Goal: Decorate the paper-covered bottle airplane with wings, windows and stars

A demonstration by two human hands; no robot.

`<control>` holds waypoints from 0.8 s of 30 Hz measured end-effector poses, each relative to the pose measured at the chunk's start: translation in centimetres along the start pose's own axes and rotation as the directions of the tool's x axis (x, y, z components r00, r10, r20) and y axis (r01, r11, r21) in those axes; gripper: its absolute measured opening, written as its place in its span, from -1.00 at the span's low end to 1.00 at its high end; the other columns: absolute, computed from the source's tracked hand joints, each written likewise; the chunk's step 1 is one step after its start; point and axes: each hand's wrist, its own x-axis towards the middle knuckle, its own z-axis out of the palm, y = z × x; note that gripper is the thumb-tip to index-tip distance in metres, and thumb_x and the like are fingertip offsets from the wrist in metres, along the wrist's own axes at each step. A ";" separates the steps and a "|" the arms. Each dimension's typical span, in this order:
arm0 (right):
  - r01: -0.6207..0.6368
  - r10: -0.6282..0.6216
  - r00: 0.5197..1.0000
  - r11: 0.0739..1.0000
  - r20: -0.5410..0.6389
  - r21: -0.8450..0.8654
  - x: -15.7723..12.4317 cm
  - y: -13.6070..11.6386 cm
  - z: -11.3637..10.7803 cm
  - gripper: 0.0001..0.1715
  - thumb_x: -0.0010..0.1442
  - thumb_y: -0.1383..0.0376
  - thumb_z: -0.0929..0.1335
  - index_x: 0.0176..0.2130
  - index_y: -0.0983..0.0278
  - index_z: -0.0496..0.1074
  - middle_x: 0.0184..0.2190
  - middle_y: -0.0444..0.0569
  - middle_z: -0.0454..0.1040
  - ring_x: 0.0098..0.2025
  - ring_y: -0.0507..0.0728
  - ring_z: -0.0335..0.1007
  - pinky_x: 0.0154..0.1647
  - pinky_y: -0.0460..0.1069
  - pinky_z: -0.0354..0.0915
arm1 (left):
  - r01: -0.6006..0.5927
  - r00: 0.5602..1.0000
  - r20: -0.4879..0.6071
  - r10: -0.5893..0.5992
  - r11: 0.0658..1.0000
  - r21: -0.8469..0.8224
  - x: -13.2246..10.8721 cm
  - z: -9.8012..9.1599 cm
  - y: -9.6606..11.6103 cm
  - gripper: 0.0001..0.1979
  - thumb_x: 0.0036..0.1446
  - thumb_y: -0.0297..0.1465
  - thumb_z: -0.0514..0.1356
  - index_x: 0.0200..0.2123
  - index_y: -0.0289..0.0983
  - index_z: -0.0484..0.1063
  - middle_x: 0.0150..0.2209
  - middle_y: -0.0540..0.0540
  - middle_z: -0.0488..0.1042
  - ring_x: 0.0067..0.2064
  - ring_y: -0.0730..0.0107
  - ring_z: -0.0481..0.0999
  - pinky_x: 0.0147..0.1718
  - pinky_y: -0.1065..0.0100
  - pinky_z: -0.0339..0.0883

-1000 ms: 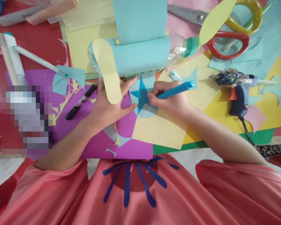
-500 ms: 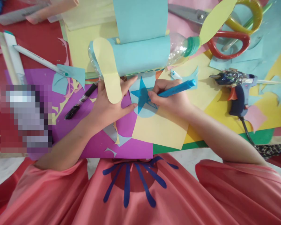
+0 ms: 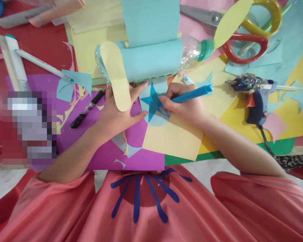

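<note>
My right hand [image 3: 183, 102] is closed around a blue marker [image 3: 195, 94], its tip hidden by my fingers at a drawn star. The blue star [image 3: 153, 101] is mostly filled in; its lower right point shows only an outline. It lies on a light blue paper tab [image 3: 159, 121] joined to a paper-wrapped plastic bottle [image 3: 154, 58]. My left hand [image 3: 118, 112] rests with fingers spread, its index finger and thumb touching the tab's left side. A pale yellow rounded strip [image 3: 118, 84] on the bottle's end covers part of that hand.
A black pen [image 3: 88, 107] lies left of my left hand. To the right is a glue gun [image 3: 257, 97] with its cord. Large scissors [image 3: 244, 50] lie behind, near the bottle's green cap [image 3: 207, 49]. Paper scraps [image 3: 74, 84] and a white marker [image 3: 42, 64] are at the left.
The blue marker and my right fingers have shifted very slightly at the star's lower right point. My left hand stays in place.
</note>
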 end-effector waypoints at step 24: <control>0.011 -0.037 0.995 0.966 0.096 0.258 0.0 0.1 -3.2 -0.60 0.12 -0.03 0.50 -0.38 0.25 0.53 -0.58 -0.15 0.40 -0.58 -0.03 0.22 -0.60 -0.06 0.12 | 0.010 1.000 0.015 -0.010 1.000 0.004 0.0 -0.1 0.1 -0.32 0.23 -0.28 0.24 0.38 -0.19 0.17 0.04 -0.19 0.50 0.16 -0.05 0.43 0.19 -0.05 0.25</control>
